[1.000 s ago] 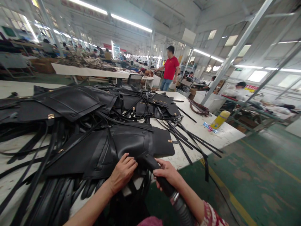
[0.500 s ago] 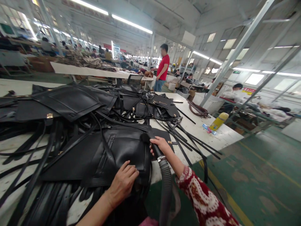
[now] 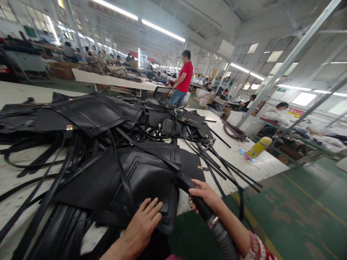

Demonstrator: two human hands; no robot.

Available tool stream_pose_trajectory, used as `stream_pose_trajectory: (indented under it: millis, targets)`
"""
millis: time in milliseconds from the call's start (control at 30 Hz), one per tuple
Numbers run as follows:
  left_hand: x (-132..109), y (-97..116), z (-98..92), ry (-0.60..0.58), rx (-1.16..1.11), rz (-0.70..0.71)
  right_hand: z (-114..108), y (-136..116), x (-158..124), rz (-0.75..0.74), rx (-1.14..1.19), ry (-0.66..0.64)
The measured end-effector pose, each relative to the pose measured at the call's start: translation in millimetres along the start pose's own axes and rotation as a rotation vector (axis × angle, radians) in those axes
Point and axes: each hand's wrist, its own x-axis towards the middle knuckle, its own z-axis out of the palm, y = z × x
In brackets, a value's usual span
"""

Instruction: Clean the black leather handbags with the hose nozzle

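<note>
A black leather bag lies on its side at the near edge of the table, a long strap across it. My left hand rests flat on its near side, fingers stretched out and holding nothing. My right hand is wrapped round a black vacuum hose nozzle, whose tip is at the bag's right edge. A metal clamp joins the nozzle to a grey ribbed hose running down below the table edge. Whether the tip touches the leather I cannot tell.
More black bags and loose straps are heaped on the white table. A yellow bottle and coiled brown straps lie at the right. Across the table stands a person in a red shirt.
My right hand and the nozzle have moved right and toward me, from the bag's upper face to its right edge. The left hand stays on the bag. The view has shifted slightly.
</note>
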Motion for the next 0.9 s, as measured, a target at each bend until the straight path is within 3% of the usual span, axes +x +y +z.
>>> stream_pose_trajectory:
  millis: [233,467,600,800,900]
  targets:
    - [1.0,-0.4,-1.5,0.016,-0.049,-0.033,1.5,2.6,31.7,-0.064,0.026,0.079]
    - [-5.9,-1.2,-4.5,0.029,-0.082,-0.031,9.5,22.1,-11.8,-0.052,0.022,0.050]
    - [-4.8,-4.4,-9.4,-0.019,-0.101,-0.009,10.1,26.0,-1.6,-0.047,0.022,0.065]
    - [-7.6,8.3,-10.8,-0.046,-0.144,-0.075,19.9,-5.2,57.5,-0.187,-0.010,0.148]
    - [-6.2,25.8,-17.6,-0.182,-0.156,-0.059,35.0,-27.1,58.8,-0.247,-0.041,0.118]
